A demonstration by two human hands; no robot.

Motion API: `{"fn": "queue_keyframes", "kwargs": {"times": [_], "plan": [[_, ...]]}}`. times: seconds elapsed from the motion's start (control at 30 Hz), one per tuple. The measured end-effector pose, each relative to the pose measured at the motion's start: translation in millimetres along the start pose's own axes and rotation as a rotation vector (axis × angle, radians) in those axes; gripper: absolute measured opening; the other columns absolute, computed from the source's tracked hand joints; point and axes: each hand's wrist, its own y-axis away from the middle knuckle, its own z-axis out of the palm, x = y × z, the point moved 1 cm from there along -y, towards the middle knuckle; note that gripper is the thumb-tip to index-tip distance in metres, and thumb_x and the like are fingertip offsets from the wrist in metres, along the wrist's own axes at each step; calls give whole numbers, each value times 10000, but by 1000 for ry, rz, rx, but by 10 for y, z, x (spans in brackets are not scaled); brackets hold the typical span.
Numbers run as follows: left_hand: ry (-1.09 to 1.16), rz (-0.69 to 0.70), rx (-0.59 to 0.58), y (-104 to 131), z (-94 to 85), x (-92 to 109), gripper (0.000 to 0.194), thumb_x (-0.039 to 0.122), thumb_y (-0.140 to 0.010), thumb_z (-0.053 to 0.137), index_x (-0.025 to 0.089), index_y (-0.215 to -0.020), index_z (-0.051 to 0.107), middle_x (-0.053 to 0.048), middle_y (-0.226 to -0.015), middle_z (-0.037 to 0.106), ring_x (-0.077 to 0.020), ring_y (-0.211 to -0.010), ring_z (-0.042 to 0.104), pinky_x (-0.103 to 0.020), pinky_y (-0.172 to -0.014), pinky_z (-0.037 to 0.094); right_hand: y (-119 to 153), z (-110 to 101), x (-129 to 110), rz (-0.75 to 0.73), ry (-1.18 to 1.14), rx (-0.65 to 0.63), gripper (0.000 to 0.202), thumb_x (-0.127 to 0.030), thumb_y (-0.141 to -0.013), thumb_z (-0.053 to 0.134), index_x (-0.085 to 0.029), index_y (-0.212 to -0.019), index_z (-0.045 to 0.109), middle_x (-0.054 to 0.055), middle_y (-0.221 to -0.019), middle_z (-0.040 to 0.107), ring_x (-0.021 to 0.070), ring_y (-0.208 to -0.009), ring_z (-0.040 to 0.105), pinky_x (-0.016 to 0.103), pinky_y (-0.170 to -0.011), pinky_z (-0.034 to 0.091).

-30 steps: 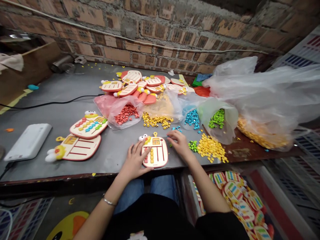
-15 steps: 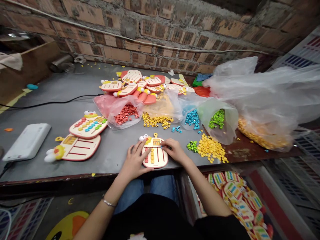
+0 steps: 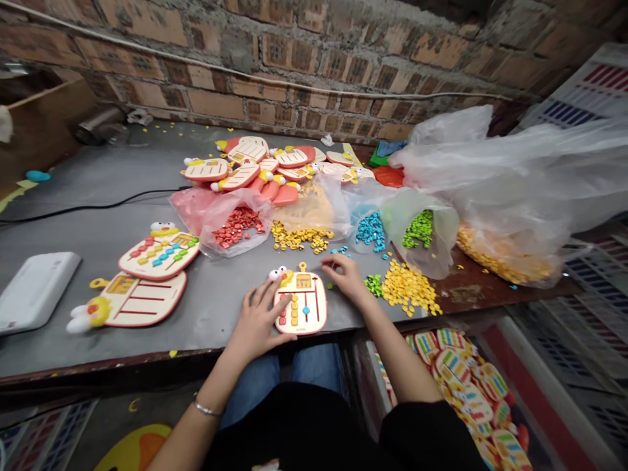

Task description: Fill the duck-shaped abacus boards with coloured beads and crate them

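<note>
A duck-headed board (image 3: 316, 314) lies at the table's front edge, with red and yellow pieces in its left slots and one blue piece (image 3: 306, 311) in the third slot. My left hand (image 3: 258, 317) rests spread over the board's left side, fingers apart. Just beyond the board's upper right, my right hand (image 3: 343, 275) has its thumb and fingers drawn together; whatever is between the tips is too small to make out. Loose blue pieces (image 3: 340, 250) lie just behind that hand, and green pieces (image 3: 373, 284) lie to its right.
Bags of red (image 3: 238, 227), blue (image 3: 371, 231) and green pieces (image 3: 418, 229) stand behind, beside loose yellow pieces (image 3: 409, 288). Two boards (image 3: 147, 302) overlap at left near a white device (image 3: 36, 291). More boards are piled at the back; a crate of filled boards is at lower right.
My right hand has moved off the board, up and to the right. A blue piece now shows in the third slot. The view has shifted slightly.
</note>
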Motion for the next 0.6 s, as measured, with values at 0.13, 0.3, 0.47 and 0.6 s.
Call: {"fn": "queue_keyframes", "kwargs": {"times": [0.13,0.3,0.47,0.6], "plan": [[14,0,5,-1,-12,3,758,623,-728,660,279,-1378,476,-120,-1559,255,-370,-1387,265,-554,-1077,224,-161,19,340,-3,262,149,142,-141,-809,557,-193,-839,686,68,-909,575,187,-816,539,341,-787,468],[8,-7,-4,-5,-24,9,734,633,-739,642,284,-1366,489,-120,-1564,242,-374,-1383,265,-555,-1062,234,-96,-34,274,-26,204,146,166,-143,-840,513,-186,-873,670,55,-857,568,174,-753,549,303,-718,474],[11,-1,-4,0,-12,11,747,627,-738,647,277,-1376,480,-130,-1560,247,-378,-1378,276,-557,-1065,232,127,47,-136,-80,79,15,140,-211,-882,557,-200,-991,644,57,-882,648,186,-781,587,319,-734,482],[0,-2,0,8,2,16,753,632,-749,634,268,-1388,470,-141,-1560,240,-375,-1384,272,-558,-1075,223,190,249,-193,-139,204,-29,120,-197,-895,549,-210,-859,663,86,-902,660,231,-893,561,382,-818,465]]}}
